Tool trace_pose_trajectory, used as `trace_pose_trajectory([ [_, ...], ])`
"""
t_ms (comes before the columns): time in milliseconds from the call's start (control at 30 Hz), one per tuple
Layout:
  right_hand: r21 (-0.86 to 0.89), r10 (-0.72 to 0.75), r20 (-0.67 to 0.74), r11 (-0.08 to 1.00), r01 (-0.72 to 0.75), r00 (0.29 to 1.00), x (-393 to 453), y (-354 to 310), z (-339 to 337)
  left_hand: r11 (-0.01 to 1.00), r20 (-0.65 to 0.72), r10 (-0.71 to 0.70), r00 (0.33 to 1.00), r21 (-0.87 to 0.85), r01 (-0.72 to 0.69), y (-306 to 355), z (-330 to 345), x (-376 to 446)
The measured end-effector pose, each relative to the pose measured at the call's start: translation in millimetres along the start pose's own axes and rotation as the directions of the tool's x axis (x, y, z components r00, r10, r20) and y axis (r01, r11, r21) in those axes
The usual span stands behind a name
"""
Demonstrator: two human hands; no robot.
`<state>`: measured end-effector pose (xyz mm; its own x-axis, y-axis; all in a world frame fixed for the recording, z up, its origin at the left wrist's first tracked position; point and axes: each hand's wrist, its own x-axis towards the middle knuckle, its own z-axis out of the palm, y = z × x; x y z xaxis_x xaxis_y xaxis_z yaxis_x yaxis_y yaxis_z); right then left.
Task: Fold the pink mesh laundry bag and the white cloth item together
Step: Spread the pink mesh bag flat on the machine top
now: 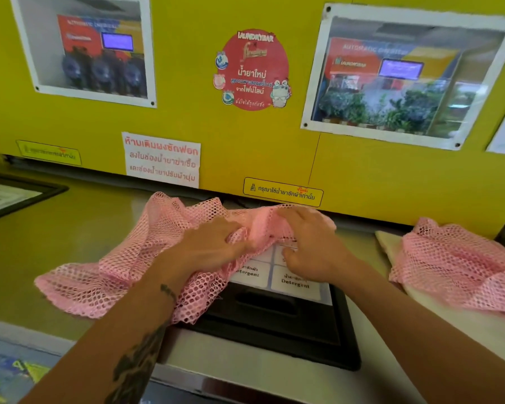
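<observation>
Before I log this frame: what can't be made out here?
- Head view: labels on the black lid, upper part covered by mesh bag and right hand.
- White cloth: mostly under second mesh bag, cut by right edge.
- Left hand fingertips: buried in mesh, grip unclear.

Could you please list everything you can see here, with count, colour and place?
mesh laundry bag: 1, pink, crumpled at counter centre
second mesh bag: 1, pink, right, on a white cloth
white cloth: 1, white, right counter
detergent drawer: 1, black with white labels, centre
framed photos: 2, on yellow wall
round sticker: 1, red, wall centre
left hand: on the bag
right hand: on the bag
</observation>
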<state>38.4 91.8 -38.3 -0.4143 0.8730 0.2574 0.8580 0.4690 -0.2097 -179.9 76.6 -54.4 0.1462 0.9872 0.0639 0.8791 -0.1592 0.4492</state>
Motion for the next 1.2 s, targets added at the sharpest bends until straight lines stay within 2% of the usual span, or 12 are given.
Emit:
trace_pose_trajectory([
  [67,-0.074,0.077,0.143,0.995,-0.067,0.987,9.0,0.6,-0.9,0.997,-0.094,-0.031,0.995,-0.070,0.024,-8.1,-0.9,6.0],
  [133,-0.082,0.097,0.196,0.993,-0.082,0.976,14.7,-1.6,2.2,0.982,-0.201,-0.080,0.976,-0.187,0.042,-14.8,-1.0,11.8],
  [233,0.003,0.032,0.076,0.999,-0.032,0.997,16.6,-13.0,8.9,0.948,-0.289,-0.186,0.939,-0.305,0.094,-18.9,1.4,15.0],
  [333,0.021,-0.014,0.117,1.000,0.012,0.993,17.0,-21.2,14.3,0.918,-0.363,-0.304,0.881,-0.358,0.169,-20.8,1.8,15.3],
  [533,-0.107,-0.118,0.069,0.986,0.125,0.991,16.8,-33.6,21.5,0.904,-0.418,-0.322,0.849,-0.402,0.144,-27.0,-0.6,16.3],
  [700,-0.085,-0.144,0.017,0.986,0.145,0.989,16.2,-43.9,19.4,0.911,-0.434,-0.214,0.875,-0.413,0.018,-19.8,-3.5,12.3],
  [867,-0.061,-0.110,0.025,0.992,0.112,0.994,4.2,-5.8,-26.5,0.952,-0.370,0.026,0.929,-0.274,-0.135,-15.4,-3.8,7.8],
  [933,0.273,-0.091,0.025,0.959,0.081,0.996,-12.3,10.4,-49.4,0.965,-0.312,0.069,0.948,-0.222,-0.143,-13.3,-3.9,6.7],
  [1000,0.596,-0.103,0.121,0.803,0.011,0.987,-31.9,28.3,-71.4,0.962,-0.292,0.092,0.952,-0.222,-0.161,-10.6,-4.2,6.5],
  [1033,0.663,-0.160,0.215,0.748,-0.024,0.964,-42.1,37.5,-81.5,0.956,-0.299,0.115,0.947,-0.225,-0.187,-8.4,-4.1,6.1],
  [1133,0.618,-0.238,0.487,0.774,-0.138,0.841,-62.6,57.4,-100.4,0.942,-0.350,0.218,0.911,-0.169,-0.290,7.6,-4.2,1.5],
  [1200,0.576,-0.118,0.468,0.792,-0.201,0.876,-63.7,65.2,-106.1,0.924,-0.321,0.309,0.895,-0.121,-0.363,26.7,-4.3,-6.2],
])
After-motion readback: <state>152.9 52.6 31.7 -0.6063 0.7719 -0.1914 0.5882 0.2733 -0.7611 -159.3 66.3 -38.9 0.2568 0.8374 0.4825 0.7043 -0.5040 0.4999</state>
